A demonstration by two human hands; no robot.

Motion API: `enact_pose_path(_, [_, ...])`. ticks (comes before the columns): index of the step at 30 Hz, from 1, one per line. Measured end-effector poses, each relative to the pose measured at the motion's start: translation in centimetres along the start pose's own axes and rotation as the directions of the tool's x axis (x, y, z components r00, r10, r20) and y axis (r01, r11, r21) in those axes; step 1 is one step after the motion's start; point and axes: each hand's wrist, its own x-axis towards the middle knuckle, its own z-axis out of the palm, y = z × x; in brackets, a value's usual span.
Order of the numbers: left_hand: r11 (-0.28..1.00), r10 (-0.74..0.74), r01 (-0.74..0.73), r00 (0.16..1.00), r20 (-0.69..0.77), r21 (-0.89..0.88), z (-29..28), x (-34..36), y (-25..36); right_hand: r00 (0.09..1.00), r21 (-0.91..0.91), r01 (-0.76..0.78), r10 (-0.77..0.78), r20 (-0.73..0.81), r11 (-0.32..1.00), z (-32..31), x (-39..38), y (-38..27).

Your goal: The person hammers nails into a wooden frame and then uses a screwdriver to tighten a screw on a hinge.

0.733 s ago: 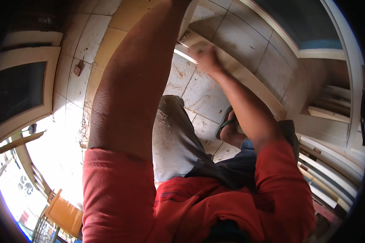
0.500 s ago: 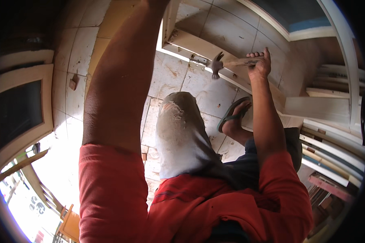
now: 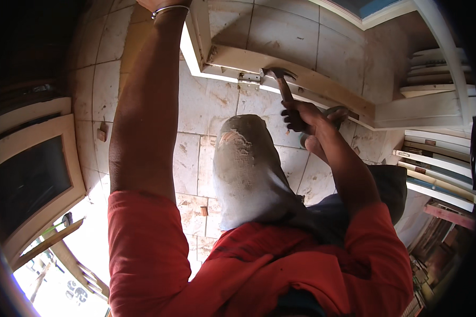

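My right hand (image 3: pixel 303 116) is wrapped round the wooden handle of a claw hammer (image 3: pixel 285 91). The hammer's metal head lies over a pale wooden frame (image 3: pixel 333 94) on the floor, close to a metal hinge (image 3: pixel 248 78) on the frame's edge; whether it touches the wood I cannot tell. My left arm stretches forward to the top edge of the view. Only part of my left hand (image 3: pixel 154 4) shows there, with a metal bangle at the wrist. Its fingers are cut off by the picture's edge, beside the frame's upright piece (image 3: pixel 197 37).
Dirty white tiles (image 3: pixel 190 164) cover the floor round my bent knee. Small wooden blocks (image 3: pixel 101 132) (image 3: pixel 204 211) lie on it. A framed dark panel (image 3: pixel 31 179) leans at the left. Stacked boards (image 3: pixel 441 164) stand at the right, and my sandalled foot is partly behind my right wrist.
My right hand has swung the hammer left and turned it, so its head is now over the frame near the hinge. My left hand has come slightly into view at the top.
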Motion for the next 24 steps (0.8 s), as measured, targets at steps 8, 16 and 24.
enact_pose_path(8, [0.905, 0.411, -0.401, 0.910, -0.056, 0.142, -1.1, -3.0, -2.7, 0.926, 0.077, 0.184, -0.146, -0.348, 0.980, -1.6, -0.8, 0.9])
enact_pose_path(16, [0.894, 0.105, -0.444, 0.354, 0.929, 0.068, -3.7, -29.5, -13.8, 0.945, -0.028, 0.139, -0.141, -0.296, 0.990, -1.1, -1.1, 2.0])
enact_pose_path(24, [0.898, -0.193, -0.354, 0.216, 0.957, 0.261, 2.5, -24.0, -17.0, 0.940, -0.171, 0.208, -0.245, -0.238, 0.963, -1.0, -1.6, 3.5])
